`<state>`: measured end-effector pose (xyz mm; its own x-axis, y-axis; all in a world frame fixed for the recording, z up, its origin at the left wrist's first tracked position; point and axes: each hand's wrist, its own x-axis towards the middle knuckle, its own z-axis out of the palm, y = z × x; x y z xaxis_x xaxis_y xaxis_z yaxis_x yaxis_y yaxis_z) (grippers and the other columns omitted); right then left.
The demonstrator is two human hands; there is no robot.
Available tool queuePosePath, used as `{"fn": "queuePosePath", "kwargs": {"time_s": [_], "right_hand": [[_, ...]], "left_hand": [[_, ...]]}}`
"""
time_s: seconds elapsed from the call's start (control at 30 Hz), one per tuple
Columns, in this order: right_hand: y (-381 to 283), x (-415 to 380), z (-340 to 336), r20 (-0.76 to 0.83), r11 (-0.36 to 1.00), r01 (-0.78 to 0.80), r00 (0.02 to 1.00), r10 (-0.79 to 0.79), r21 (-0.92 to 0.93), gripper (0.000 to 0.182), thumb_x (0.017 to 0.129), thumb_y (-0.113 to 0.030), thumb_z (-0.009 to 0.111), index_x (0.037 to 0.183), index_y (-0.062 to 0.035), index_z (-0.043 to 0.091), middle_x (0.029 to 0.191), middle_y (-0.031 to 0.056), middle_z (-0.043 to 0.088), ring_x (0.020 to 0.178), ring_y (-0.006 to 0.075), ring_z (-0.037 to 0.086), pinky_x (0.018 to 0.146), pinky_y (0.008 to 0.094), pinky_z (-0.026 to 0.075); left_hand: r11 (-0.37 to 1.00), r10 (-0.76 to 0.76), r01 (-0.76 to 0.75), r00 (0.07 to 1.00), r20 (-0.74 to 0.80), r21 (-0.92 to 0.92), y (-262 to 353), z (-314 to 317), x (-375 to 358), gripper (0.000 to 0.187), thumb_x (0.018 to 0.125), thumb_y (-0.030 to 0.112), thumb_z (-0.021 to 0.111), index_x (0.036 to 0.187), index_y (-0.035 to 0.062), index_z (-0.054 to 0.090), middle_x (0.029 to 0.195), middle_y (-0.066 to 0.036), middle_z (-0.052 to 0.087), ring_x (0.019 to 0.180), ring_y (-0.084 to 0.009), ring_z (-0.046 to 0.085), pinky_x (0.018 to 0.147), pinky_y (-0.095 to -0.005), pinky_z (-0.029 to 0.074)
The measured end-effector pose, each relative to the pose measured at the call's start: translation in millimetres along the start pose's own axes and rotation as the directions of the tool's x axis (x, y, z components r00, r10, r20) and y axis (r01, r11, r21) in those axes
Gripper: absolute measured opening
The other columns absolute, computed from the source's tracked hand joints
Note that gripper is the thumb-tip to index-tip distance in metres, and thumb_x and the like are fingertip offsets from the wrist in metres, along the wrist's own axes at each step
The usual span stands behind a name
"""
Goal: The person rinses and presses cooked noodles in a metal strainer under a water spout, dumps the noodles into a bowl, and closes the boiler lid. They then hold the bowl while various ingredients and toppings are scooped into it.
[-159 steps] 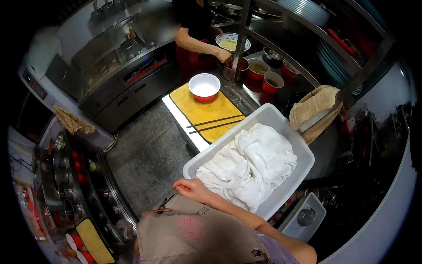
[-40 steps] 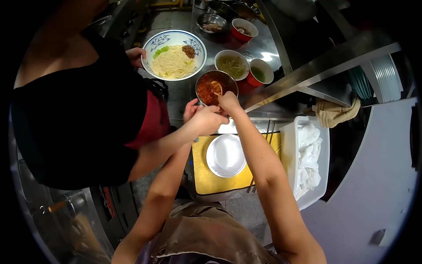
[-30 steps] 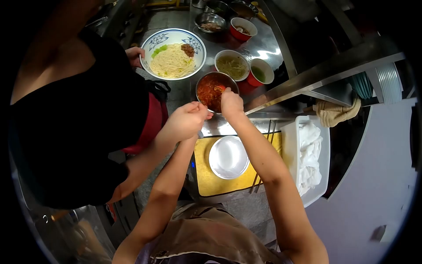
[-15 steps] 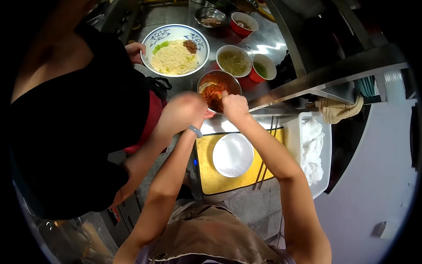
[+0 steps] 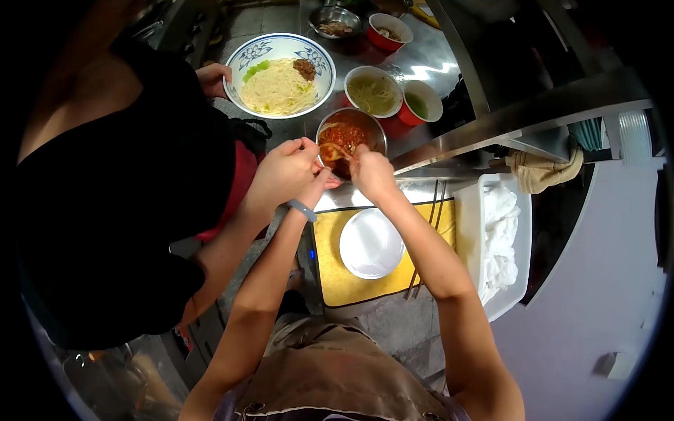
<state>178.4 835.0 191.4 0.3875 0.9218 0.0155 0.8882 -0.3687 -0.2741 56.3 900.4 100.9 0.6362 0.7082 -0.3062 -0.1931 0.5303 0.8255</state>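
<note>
A metal bowl [image 5: 380,137] of chunky red sauce stands on the steel counter, tilted slightly toward me. My left hand [image 5: 320,184], a grey band at its wrist, grips the bowl's near-left rim; a co-worker's hand partly covers it. My right hand [image 5: 373,172] is closed at the near-right rim on what looks like a sauce-coated spoon [image 5: 338,151], which reaches across the sauce. The co-worker's near hand [image 5: 284,170] pinches a thin pale handle [image 5: 321,161] at the left rim. Their other hand [image 5: 213,80] touches a large patterned bowl [image 5: 235,84] of noodles, minced topping and greens.
Red-and-white bowls [image 5: 373,91] [image 5: 420,102] [image 5: 389,32] and a steel dish [image 5: 335,22] stand beyond. Nearer me, a white bowl [image 5: 371,243] sits on a yellow mat [image 5: 330,284] beside chopsticks [image 5: 425,238]. At right are a white bin [image 5: 517,284] and steel shelf edge [image 5: 540,133].
The co-worker's near hand has gone from a blur over my left hand to a clear pinch at the rim. The spoon now lies across the sauce. My right hand has shifted slightly left.
</note>
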Motion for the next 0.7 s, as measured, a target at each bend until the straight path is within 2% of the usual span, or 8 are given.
{"fn": "queuePosePath", "kwargs": {"time_s": [0.07, 0.17, 0.3, 0.4, 0.43, 0.53, 0.57, 0.7], "right_hand": [[2, -1, 9, 0.02, 0.996, 0.084, 0.996, -0.083, -0.026, 0.013, 0.077, -0.009, 0.052, 0.083, 0.0023, 0.05, 0.064, 0.0238, 0.059, 0.061, 0.0394, 0.059, 0.057, 0.0474, 0.047], [9, 1, -6, 0.02, 0.988, -0.008, 1.0, 0.011, -0.156, 0.017, 0.073, -0.003, 0.051, 0.088, 0.0034, 0.049, 0.065, 0.0225, 0.06, 0.064, 0.0371, 0.062, 0.061, 0.0457, 0.049], [14, 24, 8, -0.174, 0.98, 0.072, 0.979, -0.105, -0.187, 0.016, 0.07, -0.001, 0.052, 0.085, 0.0001, 0.047, 0.065, 0.019, 0.061, 0.06, 0.0344, 0.062, 0.054, 0.0414, 0.05], [11, 11, 26, -0.11, 0.954, 0.285, 0.95, -0.294, -0.092, 0.006, 0.079, -0.007, 0.049, 0.082, -0.002, 0.047, 0.06, 0.0182, 0.059, 0.056, 0.035, 0.06, 0.05, 0.0438, 0.047], [8, -1, 21, 0.021, 0.937, 0.327, 0.945, -0.327, -0.122, 0.005, 0.077, -0.005, 0.049, 0.081, -0.0022, 0.047, 0.059, 0.0181, 0.059, 0.055, 0.0334, 0.06, 0.049, 0.0428, 0.047], [15, -12, 0, 0.003, 0.942, 0.249, 0.967, -0.255, -0.226, 0.012, 0.071, -0.002, 0.05, 0.082, -0.0017, 0.047, 0.061, 0.0174, 0.059, 0.056, 0.0312, 0.061, 0.049, 0.0405, 0.047], [10, -7, -9, -0.074, 0.953, 0.175, 0.977, -0.198, -0.248, 0.012, 0.071, -0.002, 0.05, 0.083, -0.0011, 0.047, 0.062, 0.0167, 0.06, 0.056, 0.0317, 0.061, 0.05, 0.0403, 0.048], [17, 5, 2, -0.096, 0.96, 0.097, 0.987, -0.127, -0.264, 0.01, 0.073, -0.002, 0.049, 0.082, 0.0001, 0.047, 0.061, 0.0178, 0.06, 0.057, 0.0341, 0.061, 0.052, 0.0408, 0.049]], "left_hand": [[0.998, 0.064, -0.064, 0.998, 0.029, -0.009, -2, -2, 1, 0.013, 0.083, 0.0, 0.047, 0.084, 0.0065, 0.036, 0.075, -0.009, 0.056, 0.064, -0.0214, 0.063, 0.058, -0.0295, 0.056], [0.999, 0.025, -0.025, 1.0, -0.005, -0.03, -2, -4, -3, 0.013, 0.083, 0.001, 0.048, 0.084, 0.0065, 0.036, 0.074, -0.009, 0.056, 0.063, -0.0214, 0.063, 0.057, -0.0286, 0.055], [0.998, 0.05, -0.051, 0.998, 0.034, 0.021, 4, -5, 0, 0.014, 0.083, 0.001, 0.048, 0.083, 0.0064, 0.035, 0.073, -0.009, 0.055, 0.062, -0.0216, 0.063, 0.056, -0.0289, 0.055], [0.999, 0.05, -0.051, 0.997, 0.053, 0.015, -5, -15, 10, 0.014, 0.083, 0.001, 0.048, 0.083, 0.0063, 0.035, 0.072, -0.009, 0.055, 0.062, -0.0217, 0.063, 0.056, -0.0288, 0.055], [0.999, 0.045, -0.046, 0.997, 0.062, 0.011, -11, -20, 14, 0.014, 0.083, 0.0, 0.048, 0.083, 0.0063, 0.035, 0.072, -0.009, 0.055, 0.062, -0.0217, 0.063, 0.056, -0.0287, 0.055], [0.999, 0.044, -0.044, 0.995, 0.086, -0.004, -26, -28, 22, 0.014, 0.083, 0.0, 0.048, 0.083, 0.0063, 0.034, 0.072, -0.009, 0.055, 0.062, -0.0218, 0.063, 0.055, -0.0287, 0.055], [0.999, 0.047, -0.046, 0.995, 0.093, -0.008, -27, -30, 25, 0.014, 0.083, 0.0, 0.047, 0.082, 0.0062, 0.034, 0.071, -0.009, 0.055, 0.062, -0.0219, 0.063, 0.055, -0.0286, 0.055], [0.999, 0.048, -0.048, 0.995, 0.087, 0.0, -25, -30, 24, 0.015, 0.083, 0.0, 0.047, 0.082, 0.0061, 0.034, 0.071, -0.009, 0.054, 0.062, -0.022, 0.063, 0.055, -0.0283, 0.055]]}}
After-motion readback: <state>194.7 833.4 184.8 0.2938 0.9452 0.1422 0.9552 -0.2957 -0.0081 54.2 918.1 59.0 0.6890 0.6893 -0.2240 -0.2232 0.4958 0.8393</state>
